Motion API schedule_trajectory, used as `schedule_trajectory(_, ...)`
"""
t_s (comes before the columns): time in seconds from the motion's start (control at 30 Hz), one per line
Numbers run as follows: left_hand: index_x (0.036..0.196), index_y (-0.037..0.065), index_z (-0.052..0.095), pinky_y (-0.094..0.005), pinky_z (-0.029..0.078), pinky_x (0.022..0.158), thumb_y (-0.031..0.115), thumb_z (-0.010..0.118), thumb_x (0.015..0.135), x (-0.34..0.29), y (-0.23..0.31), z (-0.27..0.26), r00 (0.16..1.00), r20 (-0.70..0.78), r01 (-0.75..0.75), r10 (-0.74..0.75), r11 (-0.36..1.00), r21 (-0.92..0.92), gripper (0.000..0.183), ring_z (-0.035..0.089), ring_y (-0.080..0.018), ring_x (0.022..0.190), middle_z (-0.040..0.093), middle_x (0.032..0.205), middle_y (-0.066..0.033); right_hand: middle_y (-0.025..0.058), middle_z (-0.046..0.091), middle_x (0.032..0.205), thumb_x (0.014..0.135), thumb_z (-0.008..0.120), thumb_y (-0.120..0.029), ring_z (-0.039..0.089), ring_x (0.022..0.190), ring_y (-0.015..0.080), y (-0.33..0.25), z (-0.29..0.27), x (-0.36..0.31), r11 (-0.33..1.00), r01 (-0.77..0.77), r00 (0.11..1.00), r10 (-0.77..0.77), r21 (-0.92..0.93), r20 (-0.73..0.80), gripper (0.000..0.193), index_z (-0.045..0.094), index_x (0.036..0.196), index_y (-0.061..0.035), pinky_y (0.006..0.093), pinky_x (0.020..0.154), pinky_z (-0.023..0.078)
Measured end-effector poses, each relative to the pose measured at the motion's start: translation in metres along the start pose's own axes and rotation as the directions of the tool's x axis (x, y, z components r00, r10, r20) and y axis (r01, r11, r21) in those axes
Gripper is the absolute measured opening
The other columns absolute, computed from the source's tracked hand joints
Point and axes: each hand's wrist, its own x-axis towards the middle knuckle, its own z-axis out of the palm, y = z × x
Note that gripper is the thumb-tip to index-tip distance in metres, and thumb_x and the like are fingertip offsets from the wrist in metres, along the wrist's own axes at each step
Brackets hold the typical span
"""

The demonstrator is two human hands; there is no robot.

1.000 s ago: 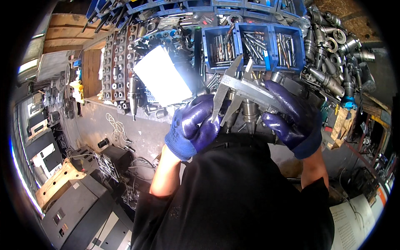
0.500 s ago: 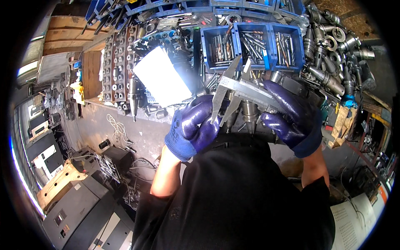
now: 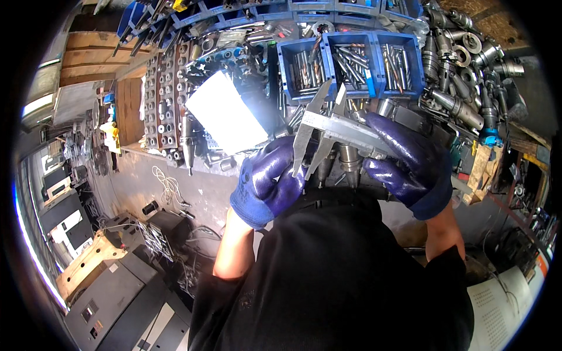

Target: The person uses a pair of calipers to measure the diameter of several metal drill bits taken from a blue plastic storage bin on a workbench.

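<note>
A steel vernier caliper point(image 3: 345, 128) is held in my right hand point(image 3: 418, 164), whose gloved thumb and fingers close around the beam's right part. Its jaws stand apart and point toward my left hand point(image 3: 269, 178). That hand, also in a purple-coated blue glove, is closed, with fingers curled and tips beside the lower jaws. Whatever lies between its fingertips is too small and hidden to name. Below the caliper beam, a metal tool holder point(image 3: 350, 161) with a tapered end stands among other metal parts on the bench.
Blue bins of drill bits point(image 3: 353, 73) sit beyond my hands. Metal tool holders point(image 3: 459, 108) are heaped at the right. A bright white sheet point(image 3: 227, 112) lies left of the bins, beside a brown rack point(image 3: 170, 96) of round metal parts. A grey machine cabinet point(image 3: 111, 298) stands lower left.
The caliper and both hands have shifted slightly left in the picture, and the view itself has moved a little. Both grips look the same.
</note>
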Motion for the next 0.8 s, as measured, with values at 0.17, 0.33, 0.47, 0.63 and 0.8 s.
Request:
schedule_trajectory(0.17,0.103,-0.004,0.069,-0.0365,0.053,0.073,-0.009,0.052,0.082,0.0031,0.0091,-0.0031,0.997,0.034,0.074,-0.073,0.997,-0.011,0.027,0.068,-0.0312,0.079,0.069,0.095,-0.0175,0.0143,0.073,0.092,0.084,0.081,-0.022,0.072,0.076,0.0291,0.0017,0.0015,0.0001,0.997,0.055,0.998,-0.057,-0.055,-0.02,0.056,0.065,0.137,-0.0173,0.0412,0.067,0.056)
schedule_trajectory(0.33,0.106,-0.001,0.067,-0.0382,0.051,0.06,0.004,0.057,0.089,0.0024,0.0,-0.0013,0.999,0.003,-0.047,0.047,0.997,0.055,0.021,0.067,-0.0287,0.065,0.065,0.079,-0.0132,0.014,0.073,0.089,0.083,0.082,-0.022,0.072,0.074,0.0278,0.0017,0.0003,0.0017,0.999,0.036,0.999,-0.036,-0.007,-0.021,0.057,0.064,0.137,-0.0165,0.04,0.064,0.057)
schedule_trajectory(0.47,0.105,-0.002,0.068,-0.0379,0.052,0.064,0.0,0.056,0.087,0.0047,0.0032,-0.0002,1.0,-0.006,-0.028,0.028,0.998,0.048,0.022,0.068,-0.0307,0.071,0.067,0.084,-0.0149,0.014,0.073,0.089,0.084,0.082,-0.024,0.072,0.071,0.0277,0.0031,-0.0021,0.0016,0.997,0.038,0.999,-0.038,-0.064,0.01,0.058,0.064,0.138,-0.0166,0.0389,0.063,0.057)
schedule_trajectory(0.63,0.108,-0.004,0.069,-0.0367,0.055,0.075,-0.01,0.055,0.081,0.0016,0.0033,-0.0051,0.998,0.054,0.012,-0.014,0.999,0.038,0.031,0.072,-0.0335,0.085,0.072,0.099,-0.0191,0.0138,0.074,0.088,0.085,0.081,-0.026,0.072,0.069,0.0268,0.0025,0.0014,-0.0003,1.0,0.007,1.0,-0.007,0.008,-0.018,0.057,0.063,0.139,-0.017,0.0381,0.064,0.057)
schedule_trajectory(0.8,0.11,-0.003,0.069,-0.0363,0.055,0.076,-0.011,0.055,0.081,0.002,0.0025,-0.0063,0.998,0.05,-0.029,0.025,0.998,0.064,0.033,0.073,-0.0324,0.086,0.072,0.1,-0.019,0.0141,0.074,0.089,0.086,0.081,-0.027,0.072,0.071,0.0262,-0.0004,-0.0034,0.002,1.0,-0.01,0.999,0.011,-0.017,0.032,0.057,0.063,0.139,-0.0165,0.0382,0.065,0.057)
